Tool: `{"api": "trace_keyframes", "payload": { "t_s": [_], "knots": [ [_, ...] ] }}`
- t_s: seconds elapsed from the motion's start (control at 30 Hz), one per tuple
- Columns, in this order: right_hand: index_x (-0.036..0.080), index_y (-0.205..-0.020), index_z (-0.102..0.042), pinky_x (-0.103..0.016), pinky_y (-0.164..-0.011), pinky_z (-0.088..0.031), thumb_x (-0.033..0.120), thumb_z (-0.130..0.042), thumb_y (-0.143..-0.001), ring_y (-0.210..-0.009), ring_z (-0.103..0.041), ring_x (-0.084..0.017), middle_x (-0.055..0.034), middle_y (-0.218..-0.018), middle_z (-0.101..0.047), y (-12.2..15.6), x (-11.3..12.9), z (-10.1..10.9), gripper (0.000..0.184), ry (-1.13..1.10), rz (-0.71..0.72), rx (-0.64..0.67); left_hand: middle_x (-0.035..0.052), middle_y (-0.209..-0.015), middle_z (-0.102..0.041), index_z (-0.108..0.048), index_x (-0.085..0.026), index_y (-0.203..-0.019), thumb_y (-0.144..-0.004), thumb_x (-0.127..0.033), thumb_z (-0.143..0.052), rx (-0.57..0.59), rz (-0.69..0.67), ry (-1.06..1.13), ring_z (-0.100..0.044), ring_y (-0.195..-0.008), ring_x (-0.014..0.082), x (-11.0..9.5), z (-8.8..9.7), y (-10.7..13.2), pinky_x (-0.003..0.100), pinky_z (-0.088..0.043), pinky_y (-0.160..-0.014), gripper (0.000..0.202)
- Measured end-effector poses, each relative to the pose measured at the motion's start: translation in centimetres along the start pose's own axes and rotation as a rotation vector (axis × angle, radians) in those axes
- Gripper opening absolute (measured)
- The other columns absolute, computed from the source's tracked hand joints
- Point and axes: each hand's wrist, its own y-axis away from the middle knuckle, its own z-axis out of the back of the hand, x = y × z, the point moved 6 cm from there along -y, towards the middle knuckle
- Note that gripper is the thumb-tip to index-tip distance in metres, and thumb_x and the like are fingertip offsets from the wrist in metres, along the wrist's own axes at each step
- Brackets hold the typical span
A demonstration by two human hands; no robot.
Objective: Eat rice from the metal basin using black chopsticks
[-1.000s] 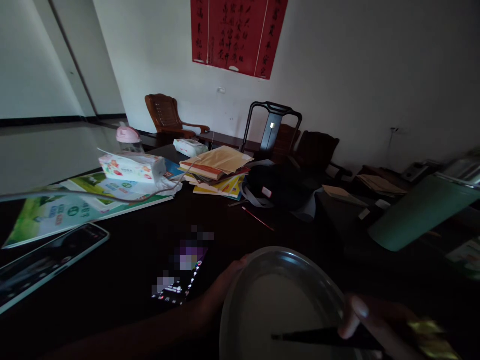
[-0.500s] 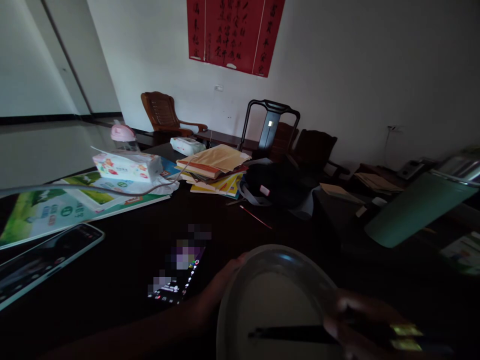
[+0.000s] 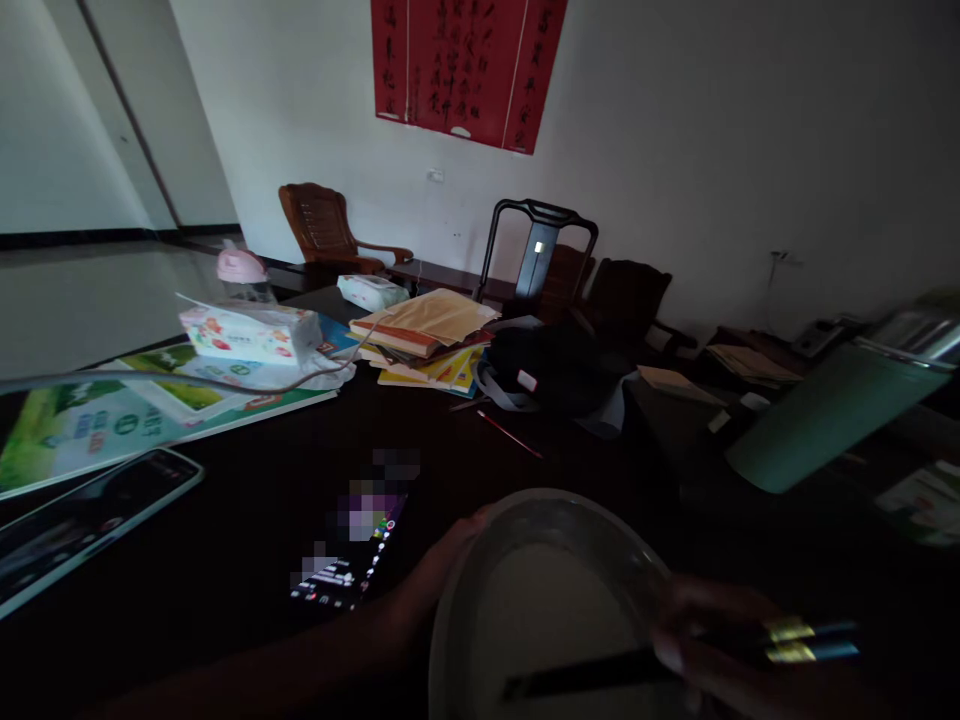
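Observation:
A pale round bowl is close in front of me at the bottom of the view, with a whitish content I cannot make out. Along its left side lies my left hand, fingers curved round the rim and partly hidden behind it. My right hand, at the bowl's right edge, is closed on a pair of dark chopsticks with gold bands near their back ends. The chopstick tips are over the inside of the bowl; whether they touch the content I cannot tell.
Left of the bowl lie a lit phone and another phone. Beyond are a tissue box, stacked books, a black bag and a red pen. A green thermos leans at the right.
The chopsticks have tilted: their tips sit slightly lower in the bowl and their back ends higher. My left hand keeps its place on the bowl.

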Motion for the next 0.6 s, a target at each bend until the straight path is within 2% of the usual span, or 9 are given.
{"api": "trace_keyframes", "payload": {
  "t_s": [0.07,0.13,0.23,0.27,0.33,0.47,0.53,0.6],
  "knots": [
    [0.021,-0.066,-0.063,-0.019,-0.049,-0.048,0.045,-0.072,-0.075,-0.051,-0.062,-0.011,0.0035,-0.056,-0.063,-0.8,0.7,0.6,0.027,-0.034,0.043,0.016,0.0045,-0.105,-0.071,-0.072,-0.021,-0.102,-0.087,-0.041,-0.054,-0.024,0.021,-0.009,-0.055,-0.116,0.0317,0.1,0.1,0.1,0.043,-0.034,-0.105,0.031],
    [0.021,-0.064,-0.061,-0.019,-0.048,-0.047,0.046,-0.073,-0.076,-0.05,-0.062,-0.011,0.0034,-0.056,-0.063,-1.3,0.7,2.3,0.03,-0.02,0.062,0.019,0.005,-0.104,-0.071,-0.072,-0.02,-0.102,-0.087,-0.04,-0.055,-0.018,0.016,-0.017,-0.056,-0.114,0.0313,0.2,0.2,0.1,0.043,-0.035,-0.104,0.031],
    [0.02,-0.061,-0.061,-0.018,-0.044,-0.044,0.049,-0.075,-0.072,-0.044,-0.058,-0.009,0.0043,-0.051,-0.06,-1.1,-0.5,4.6,0.034,0.013,-0.007,-0.011,0.0077,-0.109,-0.069,-0.071,-0.019,-0.105,-0.086,-0.046,-0.057,0.024,-0.02,-0.002,-0.055,-0.114,0.0325,0.4,0.3,-0.1,0.045,-0.034,-0.105,0.036],
    [0.02,-0.061,-0.06,-0.018,-0.042,-0.043,0.049,-0.076,-0.071,-0.041,-0.056,-0.009,0.0048,-0.049,-0.059,-0.8,-1.0,4.7,0.034,0.012,-0.04,-0.007,0.0084,-0.11,-0.069,-0.072,-0.02,-0.106,-0.086,-0.048,-0.058,0.039,-0.033,0.002,-0.054,-0.116,0.0329,0.4,0.4,-0.1,0.045,-0.034,-0.106,0.037],
    [0.02,-0.061,-0.061,-0.017,-0.04,-0.041,0.046,-0.077,-0.07,-0.039,-0.054,-0.008,0.0056,-0.048,-0.058,-0.3,-1.7,3.5,0.032,-0.005,-0.081,0.045,0.0092,-0.111,-0.069,-0.071,-0.021,-0.11,-0.086,-0.051,-0.059,0.058,-0.041,0.005,-0.053,-0.118,0.0335,0.6,0.6,-0.2,0.046,-0.032,-0.107,0.04],
    [0.02,-0.065,-0.06,-0.016,-0.043,-0.042,0.04,-0.079,-0.07,-0.044,-0.058,-0.008,0.0056,-0.051,-0.06,-0.7,-1.1,0.6,0.028,-0.077,-0.06,0.114,0.0087,-0.11,-0.07,-0.071,-0.024,-0.114,-0.089,-0.05,-0.056,0.068,-0.004,0.028,-0.053,-0.119,0.0323,0.9,0.8,-0.3,0.046,-0.032,-0.108,0.039],
    [0.02,-0.064,-0.057,-0.017,-0.044,-0.043,0.04,-0.079,-0.07,-0.044,-0.059,-0.009,0.0058,-0.051,-0.06,-1.3,-0.3,1.0,0.03,-0.093,-0.028,0.064,0.0081,-0.111,-0.069,-0.071,-0.024,-0.113,-0.09,-0.049,-0.055,0.059,0.012,0.023,-0.053,-0.119,0.0314,1.0,0.9,-0.3,0.045,-0.032,-0.108,0.037],
    [0.021,-0.061,-0.053,-0.017,-0.042,-0.042,0.042,-0.079,-0.069,-0.042,-0.057,-0.008,0.0064,-0.049,-0.059,-1.6,0.0,2.5,0.034,-0.085,-0.022,-0.007,0.0077,-0.113,-0.069,-0.07,-0.024,-0.115,-0.09,-0.047,-0.055,0.05,0.02,0.012,-0.054,-0.119,0.0316,1.0,0.9,-0.3,0.045,-0.032,-0.108,0.038]
  ]
}}
